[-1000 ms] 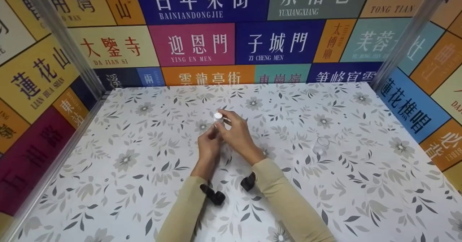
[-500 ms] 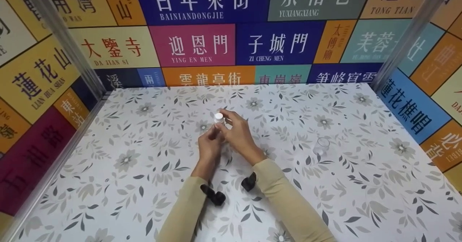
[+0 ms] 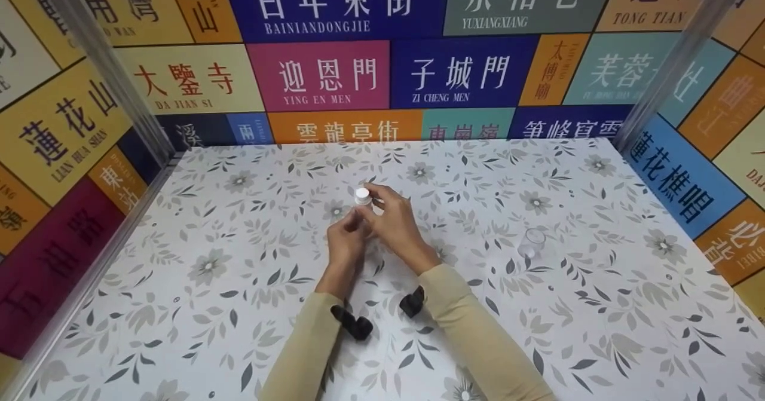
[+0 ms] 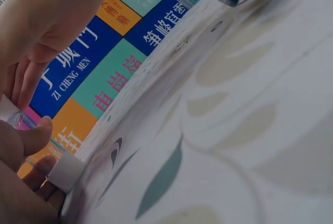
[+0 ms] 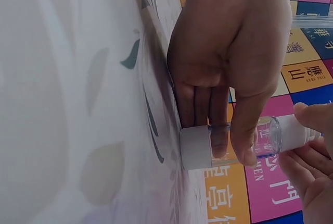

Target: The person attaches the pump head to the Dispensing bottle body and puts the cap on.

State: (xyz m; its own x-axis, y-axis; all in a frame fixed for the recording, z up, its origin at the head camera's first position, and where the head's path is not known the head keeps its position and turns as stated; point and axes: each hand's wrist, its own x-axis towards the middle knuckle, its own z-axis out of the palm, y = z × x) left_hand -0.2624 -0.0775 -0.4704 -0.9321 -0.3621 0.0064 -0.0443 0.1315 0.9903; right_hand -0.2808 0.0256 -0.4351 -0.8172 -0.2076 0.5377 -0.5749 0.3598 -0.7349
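A small clear bottle with a white base and a white top [image 3: 362, 196] stands upright on the patterned tabletop between both hands. My left hand [image 3: 346, 242] grips its transparent body, with the thumb laid across the side in the right wrist view. Its white base [image 5: 196, 147] meets the tabletop below those fingers; the same base [image 4: 66, 172] shows low in the left wrist view. My right hand [image 3: 394, 222] pinches the white top between thumb and fingers. In the right wrist view, the right fingertips [image 5: 307, 117] partly hide that top.
A clear, cup-like piece [image 3: 532, 242] is on the floral tabletop [image 3: 239, 341] to the right of the hands. Colourful sign-covered panels [image 3: 317, 72] rise behind and at both sides. Black wrist cameras [image 3: 354, 324] jut inward from both sleeves.
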